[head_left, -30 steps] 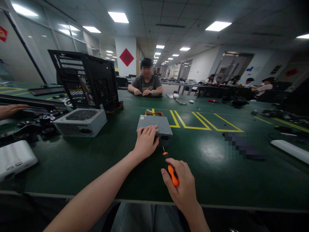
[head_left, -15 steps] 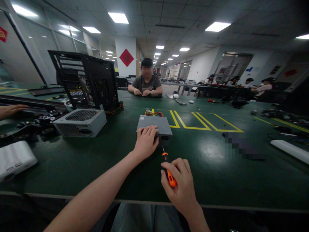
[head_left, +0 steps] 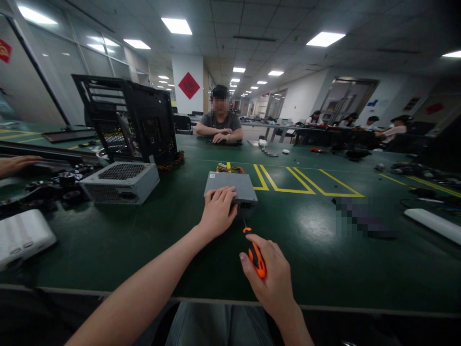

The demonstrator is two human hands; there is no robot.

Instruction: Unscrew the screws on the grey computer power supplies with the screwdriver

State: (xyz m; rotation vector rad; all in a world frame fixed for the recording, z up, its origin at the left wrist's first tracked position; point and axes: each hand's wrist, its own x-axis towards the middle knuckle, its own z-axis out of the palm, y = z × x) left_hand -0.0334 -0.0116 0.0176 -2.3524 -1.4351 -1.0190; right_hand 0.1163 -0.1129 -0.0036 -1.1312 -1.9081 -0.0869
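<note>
A grey computer power supply (head_left: 234,181) lies flat on the green table in front of me, its near side with the socket facing me. My left hand (head_left: 217,211) bears on it, fingers over the top near edge and thumb against the near side. In my right hand (head_left: 270,271) is an orange-and-black screwdriver (head_left: 256,257), its shaft pointing away toward the power supply's near side. The thumb sits a little off the handle, while the other fingers lie along its right. Whether the tip touches a screw is too small to tell.
To the left stand a second power supply (head_left: 122,182) with a mesh top and an open black computer case (head_left: 144,120). A white device (head_left: 23,238) is at the near left. Another person's hand (head_left: 19,166) reaches in there. A person (head_left: 220,120) sits opposite.
My right hand has shifted its fingers on the screwdriver, the thumb now farther from the handle, which has turned slightly. My left hand and the power supply stay put. The person opposite has moved their arms.
</note>
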